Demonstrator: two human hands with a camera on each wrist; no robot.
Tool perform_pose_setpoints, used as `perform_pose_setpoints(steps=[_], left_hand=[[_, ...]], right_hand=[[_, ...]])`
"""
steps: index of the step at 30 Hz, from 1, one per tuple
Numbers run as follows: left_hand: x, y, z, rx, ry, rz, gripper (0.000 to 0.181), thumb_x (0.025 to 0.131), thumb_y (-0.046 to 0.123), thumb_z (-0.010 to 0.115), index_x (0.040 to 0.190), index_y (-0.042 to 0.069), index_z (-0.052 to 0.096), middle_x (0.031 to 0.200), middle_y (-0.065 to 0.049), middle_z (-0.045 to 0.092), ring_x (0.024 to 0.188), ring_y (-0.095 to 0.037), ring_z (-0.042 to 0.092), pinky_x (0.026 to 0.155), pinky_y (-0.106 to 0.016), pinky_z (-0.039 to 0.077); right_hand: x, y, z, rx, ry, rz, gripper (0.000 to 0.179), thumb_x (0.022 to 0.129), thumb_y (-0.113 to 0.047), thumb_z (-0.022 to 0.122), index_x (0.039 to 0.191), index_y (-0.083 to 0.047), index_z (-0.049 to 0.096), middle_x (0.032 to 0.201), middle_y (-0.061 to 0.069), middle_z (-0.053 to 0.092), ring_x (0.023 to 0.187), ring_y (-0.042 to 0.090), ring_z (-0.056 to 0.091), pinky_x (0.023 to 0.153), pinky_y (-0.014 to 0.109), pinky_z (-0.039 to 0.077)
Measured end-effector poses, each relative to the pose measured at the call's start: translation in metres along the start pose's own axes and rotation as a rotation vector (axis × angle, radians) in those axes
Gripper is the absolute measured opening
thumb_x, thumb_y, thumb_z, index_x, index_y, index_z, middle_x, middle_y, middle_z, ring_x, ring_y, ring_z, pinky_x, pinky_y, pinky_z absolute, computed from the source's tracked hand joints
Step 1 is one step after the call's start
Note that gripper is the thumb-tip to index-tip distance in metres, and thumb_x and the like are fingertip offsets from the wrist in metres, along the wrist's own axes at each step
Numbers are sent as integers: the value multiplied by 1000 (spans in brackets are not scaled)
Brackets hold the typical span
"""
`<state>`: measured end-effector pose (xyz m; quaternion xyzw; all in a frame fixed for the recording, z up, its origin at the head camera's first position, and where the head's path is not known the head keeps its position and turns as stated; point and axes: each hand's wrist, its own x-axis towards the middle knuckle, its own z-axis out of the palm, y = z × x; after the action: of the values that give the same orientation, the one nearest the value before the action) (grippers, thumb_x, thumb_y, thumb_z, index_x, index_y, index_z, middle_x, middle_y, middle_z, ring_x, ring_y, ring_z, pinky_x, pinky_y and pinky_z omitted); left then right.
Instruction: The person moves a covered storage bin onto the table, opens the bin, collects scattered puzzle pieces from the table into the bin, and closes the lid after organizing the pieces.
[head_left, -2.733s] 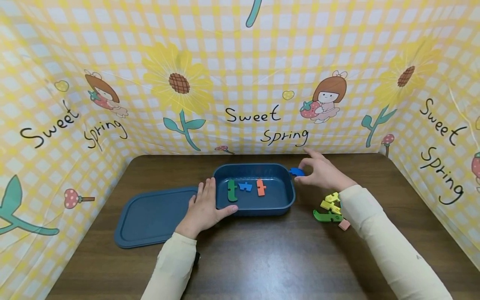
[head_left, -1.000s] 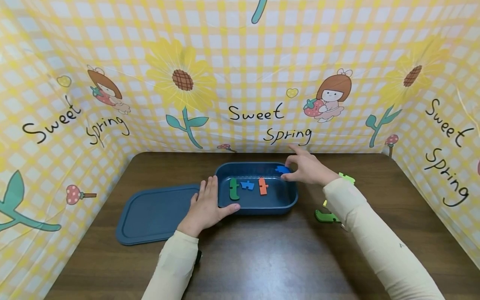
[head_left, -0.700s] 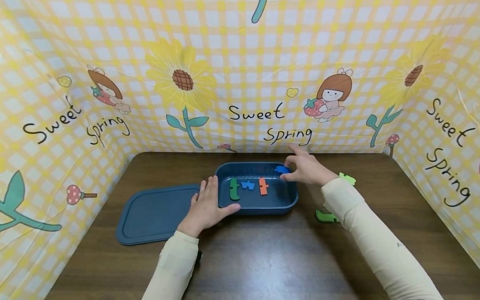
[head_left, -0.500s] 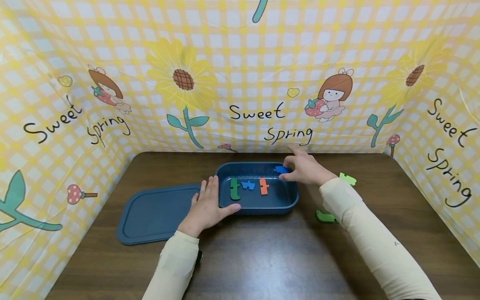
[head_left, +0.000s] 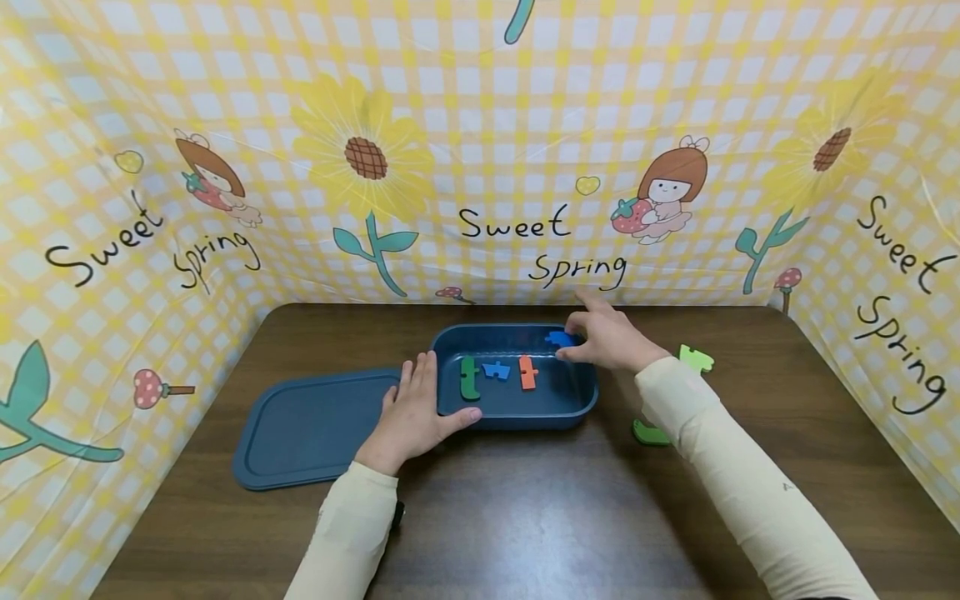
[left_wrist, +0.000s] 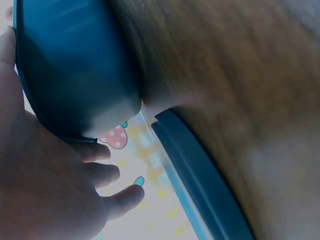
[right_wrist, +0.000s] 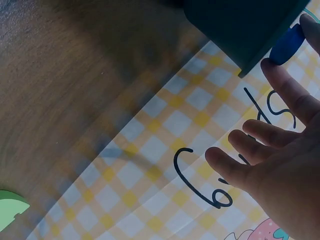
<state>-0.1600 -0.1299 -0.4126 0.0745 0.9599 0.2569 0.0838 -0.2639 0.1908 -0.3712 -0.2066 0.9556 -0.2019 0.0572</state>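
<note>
Blue piece [head_left: 558, 339] has moved over the box [head_left: 517, 422], pinched by right hand [head_left: 611, 338]; left hand [head_left: 412, 417] outspread.

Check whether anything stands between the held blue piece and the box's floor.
Nothing visible does: the right hand holds the blue piece over the open box, near its back right corner; the lid lies aside.

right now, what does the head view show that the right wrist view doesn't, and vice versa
Only the head view: the left hand, navy rectangular lid and orange notched piece.
Only the right wrist view: all three free fingers of the right hand, distinctly.
Both: that hand pinching a blue notched piece, the navy rectangular box, wooden table and yellow checked cloth.
</note>
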Motion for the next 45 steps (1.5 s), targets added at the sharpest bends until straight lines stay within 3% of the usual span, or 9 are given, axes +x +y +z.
perform_pose_setpoints(steps=[8,18,25,34,45], left_hand=[[1,0,2,8,-5,2,123,84,77,60,162,7,-4,168,-13,-4,153,-35,-9,115,-67,5],[0,0,1,10,5,2,122,85,75,61,162,6,-3,168,-15,-2,152,-38,-6,115,-67,6],[1,-3,3,10,14,0,122,85,74,62,162,5,-2,168,-16,0,152,-38,-5,114,-68,6],[2,-1,1,10,11,0,122,85,74,62,162,5,-1,168,-16,-1,152,-39,-5,114,-69,6],[1,-1,1,16,3,7,123,84,77,59,162,5,-3,168,-16,-2,152,-39,-5,114,-68,6]], right_hand=[[-5,3,1,43,-13,27,53,86,-43,81,121,-5,70,165,21,15,146,45,22,111,64,27],[-22,29,-15,83,57,-5,35,93,-31,75,117,-6,69,163,24,20,146,48,21,111,63,28],[-44,57,-28,83,62,8,29,98,-24,69,119,-3,68,156,28,32,141,51,30,109,64,30],[-81,91,-32,81,65,36,29,100,-20,65,121,1,68,129,23,61,124,45,51,96,63,43],[-123,128,-26,38,79,76,18,96,-16,68,108,-3,72,120,24,64,109,43,59,87,61,47]])
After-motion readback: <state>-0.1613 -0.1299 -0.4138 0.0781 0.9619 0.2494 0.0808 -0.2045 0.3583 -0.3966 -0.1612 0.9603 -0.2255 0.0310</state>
